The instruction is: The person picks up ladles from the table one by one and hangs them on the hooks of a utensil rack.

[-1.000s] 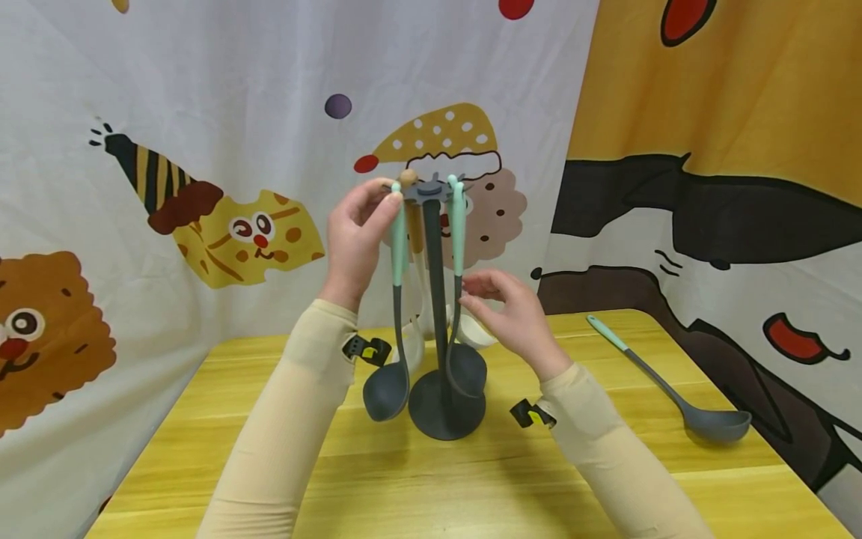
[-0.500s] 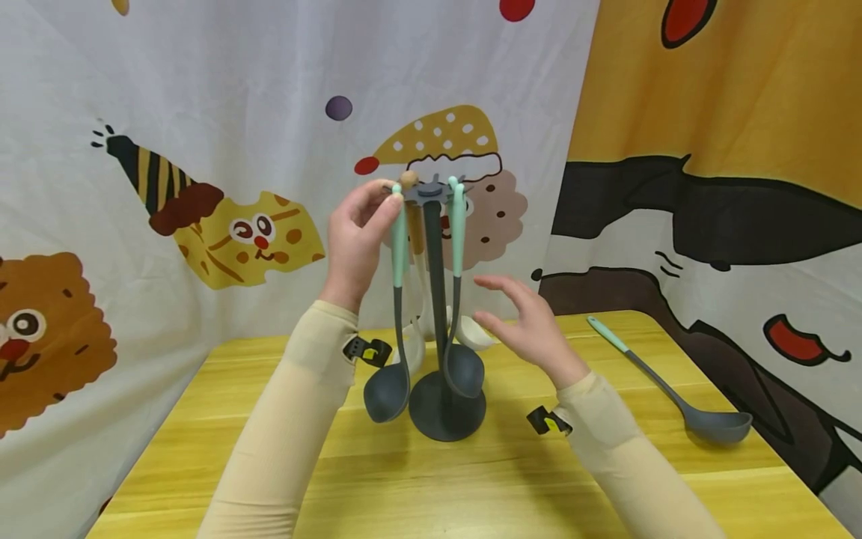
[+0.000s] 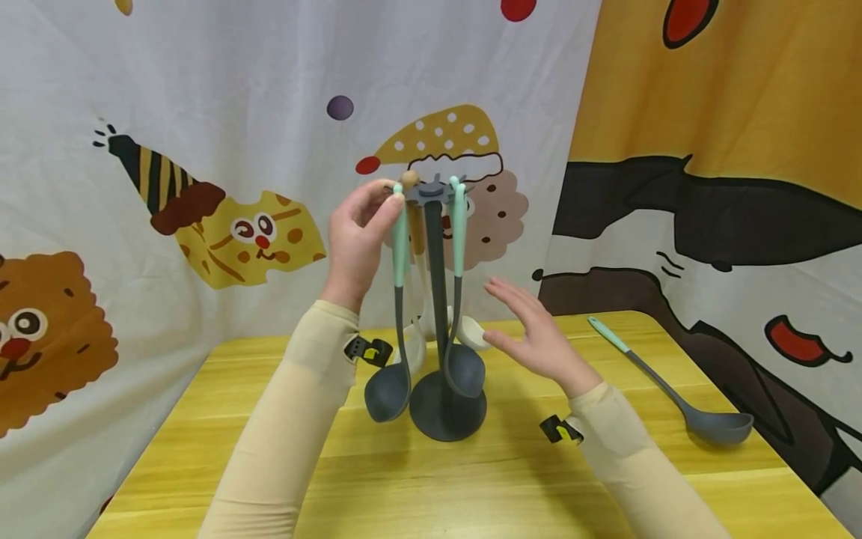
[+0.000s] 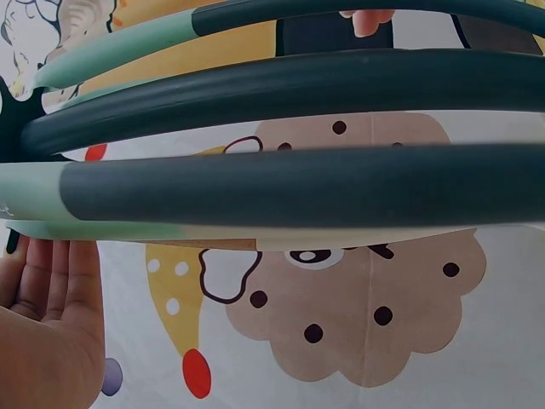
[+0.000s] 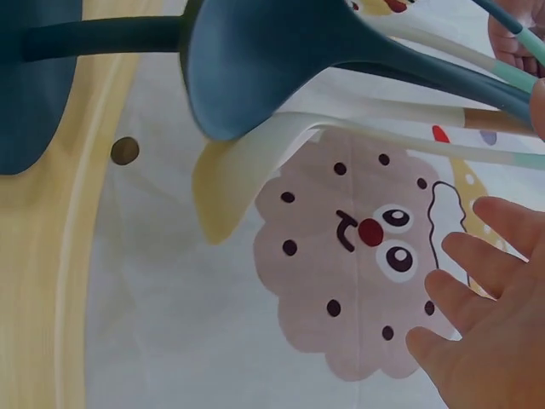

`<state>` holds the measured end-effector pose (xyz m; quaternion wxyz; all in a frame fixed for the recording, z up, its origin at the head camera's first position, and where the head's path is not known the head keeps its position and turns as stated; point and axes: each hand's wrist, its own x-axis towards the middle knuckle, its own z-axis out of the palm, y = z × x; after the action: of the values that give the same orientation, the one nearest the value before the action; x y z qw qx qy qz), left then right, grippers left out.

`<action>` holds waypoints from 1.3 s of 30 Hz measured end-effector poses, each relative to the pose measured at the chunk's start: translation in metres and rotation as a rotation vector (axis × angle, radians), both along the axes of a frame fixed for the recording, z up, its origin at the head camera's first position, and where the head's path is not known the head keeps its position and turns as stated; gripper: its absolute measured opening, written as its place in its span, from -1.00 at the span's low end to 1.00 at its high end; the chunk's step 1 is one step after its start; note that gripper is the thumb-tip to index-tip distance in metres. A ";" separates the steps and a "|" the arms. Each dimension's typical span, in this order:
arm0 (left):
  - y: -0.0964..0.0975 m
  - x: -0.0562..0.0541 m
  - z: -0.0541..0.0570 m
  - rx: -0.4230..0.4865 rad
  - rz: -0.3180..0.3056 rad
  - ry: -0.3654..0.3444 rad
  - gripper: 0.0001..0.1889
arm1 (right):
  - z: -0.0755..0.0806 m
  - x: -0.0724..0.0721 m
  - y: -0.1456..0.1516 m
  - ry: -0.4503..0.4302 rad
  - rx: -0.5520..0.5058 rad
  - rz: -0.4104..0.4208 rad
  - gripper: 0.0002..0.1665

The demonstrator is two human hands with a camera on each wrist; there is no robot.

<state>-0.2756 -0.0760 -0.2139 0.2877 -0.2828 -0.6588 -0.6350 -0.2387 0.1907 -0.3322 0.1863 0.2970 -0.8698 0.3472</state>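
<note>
A dark utensil stand (image 3: 436, 284) with a round base rises from the table, with several utensils hanging from its top. At its left hangs a grey ladle with a mint handle (image 3: 400, 254), whose top end my left hand (image 3: 357, 239) pinches between thumb and fingers. Another grey ladle (image 3: 465, 370) with a mint handle hangs at the right side of the stand. My right hand (image 3: 539, 337) is beside that ladle, apart from it, fingers spread in the right wrist view. Behind the pole hang white-headed utensils (image 5: 247, 170), partly hidden; one has a wooden handle (image 3: 417, 232).
On the right part of the wooden table (image 3: 377, 486) lies one more ladle (image 3: 714, 425) with a mint handle pointing away. A curtain (image 3: 256, 67) printed with cartoon figures stands behind the table and along its right side.
My right hand has come away from the right-hand ladle, moving right and slightly down, its fingers opening out. The left hand stays at the handle top of the left ladle.
</note>
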 end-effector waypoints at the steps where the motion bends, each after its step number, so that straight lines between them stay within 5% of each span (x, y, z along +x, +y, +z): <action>1: 0.000 0.000 0.000 0.000 0.000 0.000 -0.62 | -0.001 0.000 0.001 0.000 0.000 0.003 -0.14; 15: -0.001 0.001 0.000 -0.005 0.006 -0.008 -0.63 | -0.020 -0.004 0.018 -0.007 0.103 0.026 -0.04; 39: 0.000 0.001 0.000 0.005 0.000 -0.018 -0.61 | -0.049 0.002 0.052 -0.127 0.419 -0.157 0.07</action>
<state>-0.2750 -0.0756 -0.2142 0.2823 -0.2765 -0.6598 -0.6391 -0.2365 0.2422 -0.3810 0.0919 0.2382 -0.9532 0.1617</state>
